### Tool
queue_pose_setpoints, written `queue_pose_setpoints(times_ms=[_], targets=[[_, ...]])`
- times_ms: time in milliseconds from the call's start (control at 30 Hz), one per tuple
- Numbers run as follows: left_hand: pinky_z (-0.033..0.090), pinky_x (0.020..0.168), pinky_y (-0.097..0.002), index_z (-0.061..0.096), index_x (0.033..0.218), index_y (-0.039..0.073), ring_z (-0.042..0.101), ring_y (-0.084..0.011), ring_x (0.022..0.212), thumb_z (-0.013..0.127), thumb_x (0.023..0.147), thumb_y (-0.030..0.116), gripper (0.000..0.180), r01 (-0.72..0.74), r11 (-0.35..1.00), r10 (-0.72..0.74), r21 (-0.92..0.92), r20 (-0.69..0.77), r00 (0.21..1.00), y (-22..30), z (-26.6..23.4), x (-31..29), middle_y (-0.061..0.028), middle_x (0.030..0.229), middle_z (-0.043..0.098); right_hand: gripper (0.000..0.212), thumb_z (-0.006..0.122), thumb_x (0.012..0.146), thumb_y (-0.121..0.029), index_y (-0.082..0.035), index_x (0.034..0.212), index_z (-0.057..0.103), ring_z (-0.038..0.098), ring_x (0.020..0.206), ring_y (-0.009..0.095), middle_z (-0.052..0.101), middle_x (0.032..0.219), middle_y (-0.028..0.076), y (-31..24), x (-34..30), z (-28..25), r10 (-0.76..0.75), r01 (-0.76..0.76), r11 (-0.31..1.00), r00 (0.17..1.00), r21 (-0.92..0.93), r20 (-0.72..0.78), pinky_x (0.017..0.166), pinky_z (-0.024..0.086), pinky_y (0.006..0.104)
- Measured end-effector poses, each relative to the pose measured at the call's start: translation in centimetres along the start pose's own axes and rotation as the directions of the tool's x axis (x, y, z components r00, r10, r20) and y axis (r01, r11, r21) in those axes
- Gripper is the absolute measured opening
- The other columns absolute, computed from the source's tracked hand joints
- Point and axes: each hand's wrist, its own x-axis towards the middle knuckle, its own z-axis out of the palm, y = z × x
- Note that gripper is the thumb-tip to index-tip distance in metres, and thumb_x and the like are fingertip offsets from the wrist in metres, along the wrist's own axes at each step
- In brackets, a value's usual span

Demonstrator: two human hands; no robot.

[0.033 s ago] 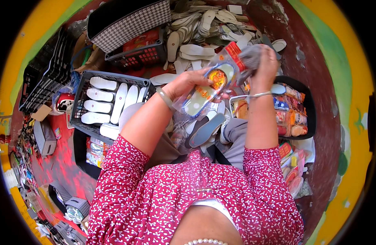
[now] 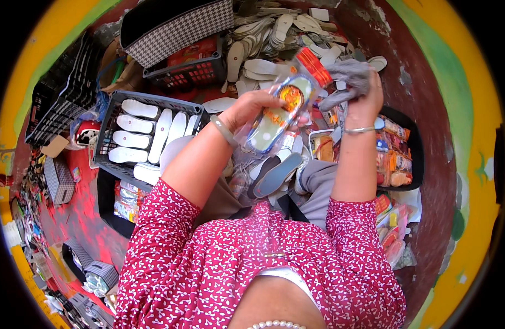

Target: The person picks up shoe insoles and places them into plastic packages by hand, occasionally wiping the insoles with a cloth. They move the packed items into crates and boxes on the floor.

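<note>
My left hand grips a clear plastic packet of insoles, pale green with white dots and a blue edge. The thumb lies over its round orange-and-yellow label, and a red card header tops the packet. In my right hand is a bunched grey cloth, just right of the header; some of its fingers are hidden behind the cloth. Below my hands, a blue-grey insole and other dark and pale ones lie between my knees.
To the left stands a dark crate of white insoles. Piles of loose insoles spread at the far side. A black bin with packed insoles is at the right, and a houndstooth box rests above another crate at the far left.
My right hand and the grey cloth have shifted a little right and nearer, away from the header. The packet of insoles has moved slightly and tilted more upright in my left hand.
</note>
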Motion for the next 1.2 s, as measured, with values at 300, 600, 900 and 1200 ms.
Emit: queue_pose_setpoints(times_ms=[300, 600, 900, 1200], targets=[[0.050, 0.081, -0.0311, 0.055, 0.110, 0.000, 0.062, -0.0191, 0.087, 0.042, 0.094, 0.028, 0.034, -0.149, 0.976, 0.213, 0.160, -0.542, 0.813, -0.6, -1.2, 1.5, -0.0094, 0.099, 0.062, 0.040, 0.052, 0.091, -0.026, -0.003, 0.124, 0.048, 0.053, 0.108, 0.027, 0.054, 0.119, 0.015, 4.8, -6.3, 4.9, -0.030, 0.563, 0.625, 0.709, -0.540, 0.705, 0.092, 0.040, 0.0352], [0.048, 0.085, -0.0439, 0.051, 0.115, -0.002, 0.059, -0.0337, 0.091, 0.025, 0.094, 0.033, 0.049, -0.419, 0.899, 0.306, -0.126, -0.503, 0.809, 1.9, -2.7, 0.6, -0.0194, 0.103, 0.060, 0.041, 0.054, 0.089, -0.023, -0.006, 0.126, 0.048, 0.044, 0.120, 0.030, 0.051, 0.124, 0.015, 4.6, -10.5, 6.4, 0.011, 0.655, 0.643, 0.509, -0.396, 0.860, 0.103, 0.030, 0.0373], [0.049, 0.082, -0.0399, 0.054, 0.101, -0.004, 0.061, -0.0303, 0.084, 0.028, 0.092, 0.027, 0.041, -0.316, 0.941, 0.210, -0.121, -0.525, 0.825, 1.1, -3.2, 0.9, -0.0193, 0.094, 0.061, 0.047, 0.068, 0.070, -0.020, -0.008, 0.113, 0.054, 0.054, 0.102, 0.027, 0.057, 0.106, 0.010, 4.5, -11.1, 6.3, -0.203, 0.925, 0.221, 0.353, -0.308, 0.913, 0.092, 0.040, 0.0408], [0.048, 0.079, -0.0325, 0.059, 0.095, -0.002, 0.058, -0.0198, 0.092, 0.045, 0.093, 0.037, 0.041, -0.011, 0.858, 0.395, 0.514, -0.647, 0.652, 1.6, 0.3, 0.3, -0.0139, 0.095, 0.063, 0.022, 0.056, 0.090, -0.020, -0.001, 0.100, 0.058, 0.059, 0.077, 0.012, 0.064, 0.089, 0.006, 2.8, -3.0, 2.5, -0.066, 0.101, 0.945, 0.991, -0.313, 0.120, 0.069, 0.048, 0.0278]])
